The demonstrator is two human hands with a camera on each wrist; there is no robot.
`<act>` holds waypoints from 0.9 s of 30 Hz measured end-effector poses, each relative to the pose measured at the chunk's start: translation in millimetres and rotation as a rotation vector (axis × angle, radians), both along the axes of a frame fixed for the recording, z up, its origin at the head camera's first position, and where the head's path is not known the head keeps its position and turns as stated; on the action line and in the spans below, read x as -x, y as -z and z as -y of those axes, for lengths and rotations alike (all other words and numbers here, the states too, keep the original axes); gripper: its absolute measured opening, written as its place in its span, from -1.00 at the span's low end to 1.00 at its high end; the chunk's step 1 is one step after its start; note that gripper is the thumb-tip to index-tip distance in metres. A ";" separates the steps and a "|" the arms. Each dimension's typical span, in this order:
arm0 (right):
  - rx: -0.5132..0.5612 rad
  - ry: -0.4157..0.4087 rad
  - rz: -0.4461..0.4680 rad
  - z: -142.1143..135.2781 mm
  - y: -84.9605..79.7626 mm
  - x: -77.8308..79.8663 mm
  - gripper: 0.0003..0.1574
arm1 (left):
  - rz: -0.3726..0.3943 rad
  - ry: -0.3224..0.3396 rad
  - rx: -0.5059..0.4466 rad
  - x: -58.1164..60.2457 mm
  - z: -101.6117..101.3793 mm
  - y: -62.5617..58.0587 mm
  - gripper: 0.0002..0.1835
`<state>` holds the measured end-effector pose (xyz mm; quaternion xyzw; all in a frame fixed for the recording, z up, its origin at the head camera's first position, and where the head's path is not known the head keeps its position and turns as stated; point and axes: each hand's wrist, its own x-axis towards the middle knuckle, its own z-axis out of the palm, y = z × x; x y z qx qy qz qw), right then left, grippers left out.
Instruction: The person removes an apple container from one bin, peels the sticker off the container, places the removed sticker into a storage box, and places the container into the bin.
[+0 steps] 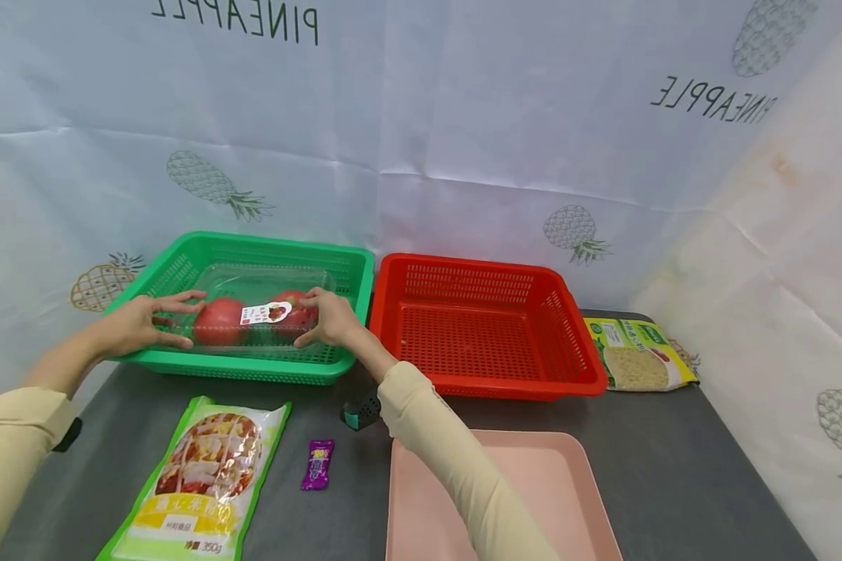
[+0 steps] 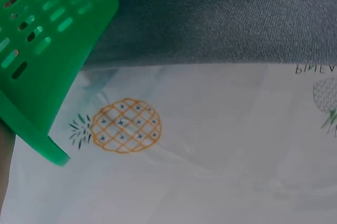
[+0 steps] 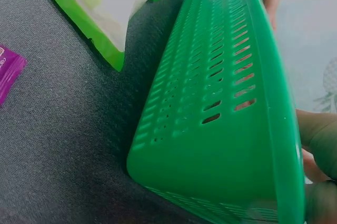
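Note:
A clear plastic box (image 1: 267, 284) with red fruit, which look like tomatoes, and a white label lies in the green basket (image 1: 354, 273). My left hand (image 1: 140, 321) grips the box at its left end, thumb near the front edge and fingers spread over the top. At the other end my right hand (image 1: 331, 318) holds it, fingers on the lid and thumb lower down. In the right wrist view, the basket's wall hides most of the box, and part of my right hand (image 3: 321, 140) shows beyond the rim.
Right of the green basket stands a red basket (image 1: 463, 387), with a yellow-green bag of grain (image 1: 638, 358) beyond it. A pink tray (image 1: 526, 467) sits under my right forearm. Nearer lie a green-edged food bag (image 1: 203, 475) and a small purple packet (image 1: 318, 465). A printed cloth (image 1: 421, 117) hangs behind.

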<state>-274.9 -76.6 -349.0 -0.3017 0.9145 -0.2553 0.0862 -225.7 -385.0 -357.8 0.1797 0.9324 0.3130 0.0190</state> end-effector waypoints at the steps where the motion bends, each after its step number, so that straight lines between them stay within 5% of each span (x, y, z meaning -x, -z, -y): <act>1: 0.008 0.003 -0.008 0.0 0.2 -0.2 -0.11 | -0.020 0.004 -0.023 -0.6 0.6 1.0 -0.34; 5: 0.054 0.038 -0.034 -0.7 -0.4 -0.2 -0.08 | -0.061 0.029 -0.094 -0.2 1.3 1.7 -0.42; 11: 0.158 0.126 0.030 -4.0 -2.3 2.6 -0.08 | -0.087 0.038 -0.071 0.3 0.0 0.5 -0.43; 17: 0.187 -0.006 0.004 -13.1 -4.3 5.8 -0.11 | -0.091 0.057 -0.101 -6.5 2.4 -4.7 -0.45; 21: 0.316 -0.051 0.016 -20.9 -5.1 7.0 -0.21 | -0.023 -0.003 -0.126 -13.5 0.9 -14.4 -0.49; 27: 0.492 -0.093 0.022 -30.5 -8.0 6.7 -0.37 | -0.032 -0.034 -0.184 -25.3 -4.7 -26.0 -0.57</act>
